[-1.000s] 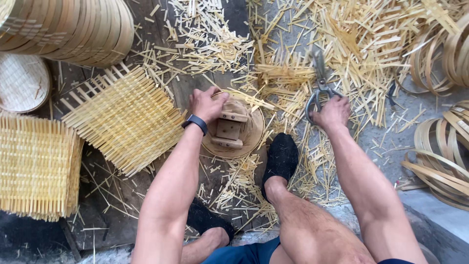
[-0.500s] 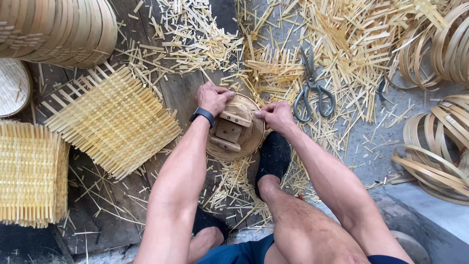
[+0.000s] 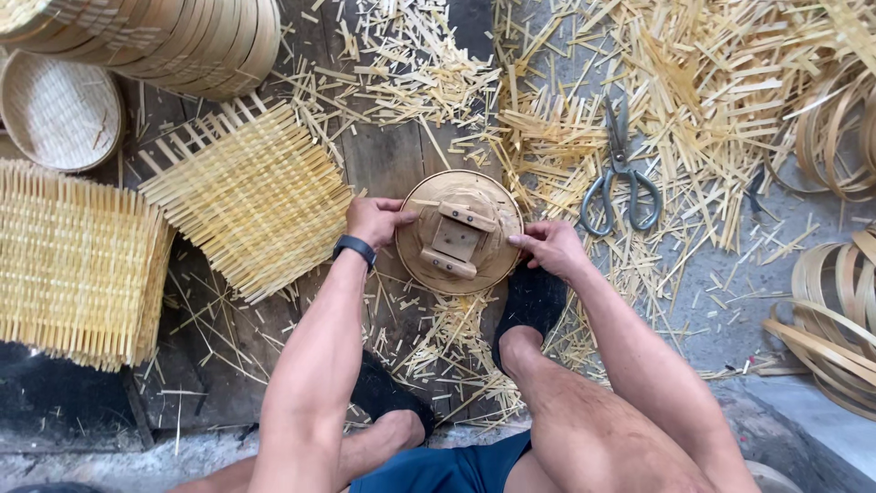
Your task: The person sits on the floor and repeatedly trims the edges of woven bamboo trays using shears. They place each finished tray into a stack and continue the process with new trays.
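Both hands, left hand (image 3: 372,219) and right hand (image 3: 548,246), grip the round wooden mould (image 3: 459,232), fingers clamped on its rim; scissors (image 3: 620,173) lie right of it, the woven mat (image 3: 251,196) left, untrimmed.

**Item count, floor view**

- 1 round wooden disc (image 3: 461,233) with block fittings on top
- 2 hands on it: left hand (image 3: 372,219), right hand (image 3: 550,246)
- 1 pair of scissors (image 3: 620,173)
- 2 square woven mats: one (image 3: 251,196) lying flat, one (image 3: 78,260) at the left, may be a stack, can't tell
- 1 round woven tray (image 3: 59,114)
- 1 stack of bamboo hoops (image 3: 173,36) top left, rings too many to count
- 2 loose hoop clusters at the right: upper (image 3: 835,137), lower (image 3: 835,310)
- 1 wristband (image 3: 354,247)
- Bamboo offcuts (image 3: 693,82): uncountable
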